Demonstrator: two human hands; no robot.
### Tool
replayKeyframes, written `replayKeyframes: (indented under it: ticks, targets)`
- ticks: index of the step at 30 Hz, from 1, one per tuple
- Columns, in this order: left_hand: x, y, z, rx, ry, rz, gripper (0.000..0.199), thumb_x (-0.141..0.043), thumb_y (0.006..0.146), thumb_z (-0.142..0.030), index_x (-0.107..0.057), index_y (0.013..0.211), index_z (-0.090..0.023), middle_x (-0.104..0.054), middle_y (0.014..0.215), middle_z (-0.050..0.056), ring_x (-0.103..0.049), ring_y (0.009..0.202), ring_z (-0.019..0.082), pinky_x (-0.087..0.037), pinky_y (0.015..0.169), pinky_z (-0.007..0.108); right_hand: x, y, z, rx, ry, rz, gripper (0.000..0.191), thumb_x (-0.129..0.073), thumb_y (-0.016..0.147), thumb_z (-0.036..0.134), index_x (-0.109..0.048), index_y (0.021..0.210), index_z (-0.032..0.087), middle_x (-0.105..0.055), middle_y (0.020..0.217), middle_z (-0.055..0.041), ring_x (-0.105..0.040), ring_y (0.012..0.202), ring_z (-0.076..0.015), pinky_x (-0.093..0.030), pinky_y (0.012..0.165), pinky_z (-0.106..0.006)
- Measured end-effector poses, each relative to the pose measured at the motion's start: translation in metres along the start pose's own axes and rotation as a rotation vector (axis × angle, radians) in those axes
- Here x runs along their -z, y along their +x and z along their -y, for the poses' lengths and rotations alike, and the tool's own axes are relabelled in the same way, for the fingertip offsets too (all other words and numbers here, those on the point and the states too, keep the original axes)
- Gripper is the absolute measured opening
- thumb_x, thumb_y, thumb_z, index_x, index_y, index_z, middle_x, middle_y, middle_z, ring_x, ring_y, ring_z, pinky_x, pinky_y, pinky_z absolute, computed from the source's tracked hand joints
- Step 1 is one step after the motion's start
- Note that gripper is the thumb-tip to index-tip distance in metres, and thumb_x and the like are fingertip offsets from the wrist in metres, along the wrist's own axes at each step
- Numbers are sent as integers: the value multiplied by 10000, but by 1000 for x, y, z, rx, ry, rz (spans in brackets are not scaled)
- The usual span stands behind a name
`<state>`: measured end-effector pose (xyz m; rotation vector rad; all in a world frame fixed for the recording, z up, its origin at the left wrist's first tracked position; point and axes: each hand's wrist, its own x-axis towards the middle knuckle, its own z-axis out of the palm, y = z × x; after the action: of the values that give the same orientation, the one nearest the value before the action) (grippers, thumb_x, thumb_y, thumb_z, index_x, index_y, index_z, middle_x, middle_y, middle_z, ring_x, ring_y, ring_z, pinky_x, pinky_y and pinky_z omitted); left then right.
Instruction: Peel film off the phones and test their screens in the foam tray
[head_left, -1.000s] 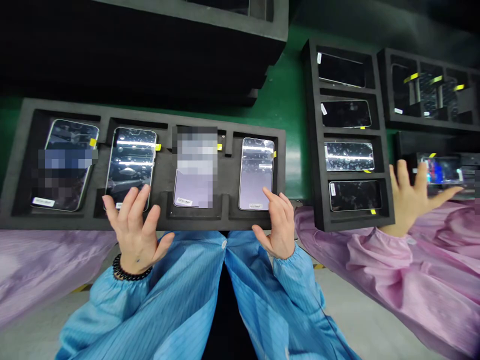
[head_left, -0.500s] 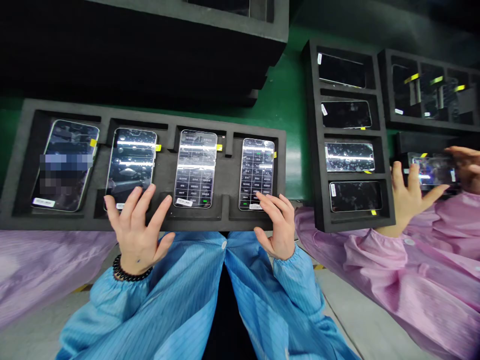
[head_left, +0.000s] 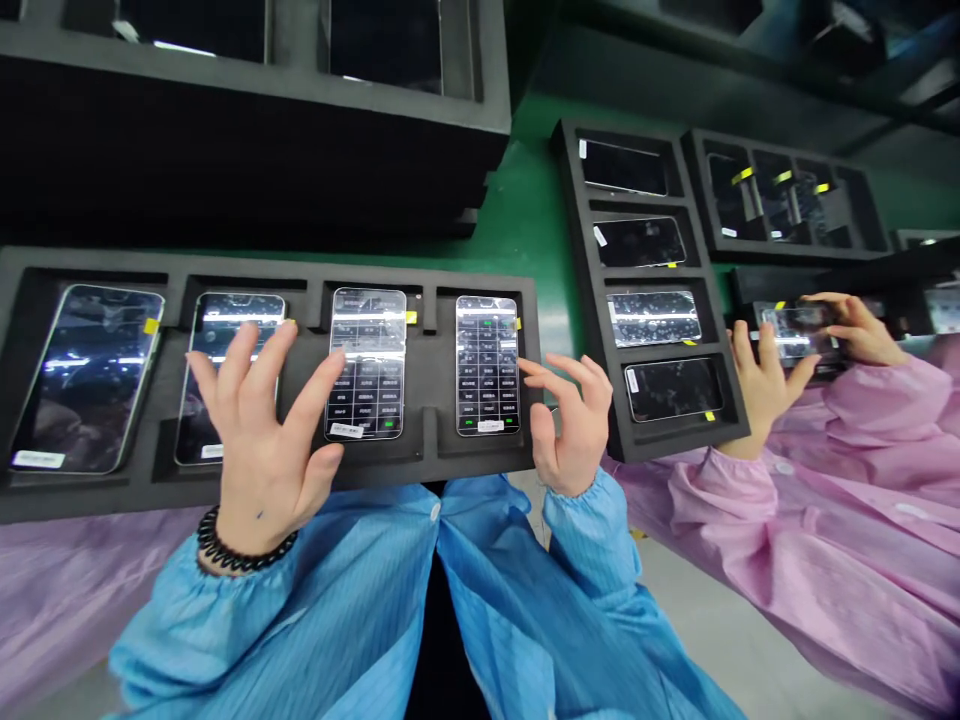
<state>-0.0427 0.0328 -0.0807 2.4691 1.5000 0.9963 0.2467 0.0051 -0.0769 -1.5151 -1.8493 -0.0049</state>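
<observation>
In front of me lies a black foam tray (head_left: 300, 470) with several smartphones in its compartments. My left hand (head_left: 259, 440), fingers spread, is over the second smartphone from the left (head_left: 225, 315) and partly covers it; whether it touches the glass I cannot tell. To its right, a smartphone with a grid of labels (head_left: 367, 380) is lit. My right hand (head_left: 574, 420), open with fingers half bent, is beside the rightmost smartphone (head_left: 487, 370), fingertips near its right edge. That screen shows a similar grid with green cells. At far left, another smartphone (head_left: 90, 380) has a dark, reflecting screen.
A stack of black foam trays (head_left: 480, 110) rises behind mine. On the green table (head_left: 525, 200), another foam tray (head_left: 619, 440) of phones stands to the right, with a further tray (head_left: 810, 250) beyond. A co-worker's hands (head_left: 761, 385) handle a phone (head_left: 799, 330) at right.
My right hand has moved off the rightmost phone's lower screen to its right side. My left hand has moved up over the second phone. An additional green cell shows on the rightmost screen. The view has shifted.
</observation>
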Motion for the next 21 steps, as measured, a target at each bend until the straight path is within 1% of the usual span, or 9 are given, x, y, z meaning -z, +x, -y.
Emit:
replayKeyframes:
  ticks: [2,5,7,9,11,13,16,20,21]
  targets:
    - [-7,15,-5,-37,-17,-32,580,-230,1037,-544,-397,1553,-337,-242,1702,-7,-210,1570,348,-57,1277,666,-5,2,0,-34,-32,-12,185,-459,989,222,-620,1073,256,-783,1126,-6,-647,1191,-223,-396,1140,-462]
    - [-16,24,-8,-55,-33,4,509,-304,1043,-461,-419,1532,-379,-242,1701,-31,-223,1568,348,-63,1273,688,-10,-2,-1,-72,-16,-4,201,-463,980,204,-640,1059,256,-785,1106,0,-656,1171,-217,-416,1124,-450]
    - [-17,24,-8,-23,-18,6,480,-358,1034,-408,-465,1502,-398,-280,1686,-35,-251,1558,364,-83,1259,725,-11,-5,-2,-86,-3,1,219,-455,980,194,-646,1067,257,-785,1108,0,-650,1180,-219,-412,1128,-455]
    - [-12,21,-8,42,21,16,453,-405,1016,-351,-547,1445,-386,-325,1666,-23,-284,1544,379,-126,1247,750,-11,-6,-2,-100,0,20,231,-457,983,196,-650,1092,259,-783,1112,-3,-639,1196,-227,-404,1134,-464]
    - [-7,19,-8,98,59,82,419,-451,993,-307,-626,1372,-352,-326,1666,-6,-275,1548,390,-139,1250,753,-10,-5,-2,-115,2,52,249,-463,985,205,-654,1132,264,-774,1138,-12,-625,1223,-240,-403,1137,-478]
    - [-3,18,-8,116,82,147,388,-476,982,-303,-668,1316,-343,-300,1677,-5,-241,1562,391,-119,1255,753,-9,-4,-2,-120,5,72,268,-467,983,207,-657,1160,270,-765,1163,-19,-617,1241,-250,-404,1140,-493]
    - [-5,19,-9,119,106,228,376,-482,983,-333,-663,1311,-377,-270,1688,-25,-187,1582,375,-78,1256,753,-9,-2,-2,-114,10,87,276,-467,983,203,-658,1170,272,-760,1175,-21,-611,1250,-254,-404,1142,-498]
    - [-12,24,-13,128,120,352,392,-466,996,-379,-647,1341,-338,-302,1677,38,-175,1581,396,-55,1237,768,-11,-1,-3,-109,-8,109,263,-467,989,210,-659,1159,268,-766,1110,-22,-626,1222,-252,-412,1132,-495]
    - [-11,25,-13,135,111,364,405,-451,1001,-387,-632,1359,-331,-296,1680,48,-177,1580,395,-61,1239,761,-11,-1,-3,-111,-10,105,262,-466,990,208,-659,1156,269,-766,1096,-20,-631,1212,-251,-413,1132,-496]
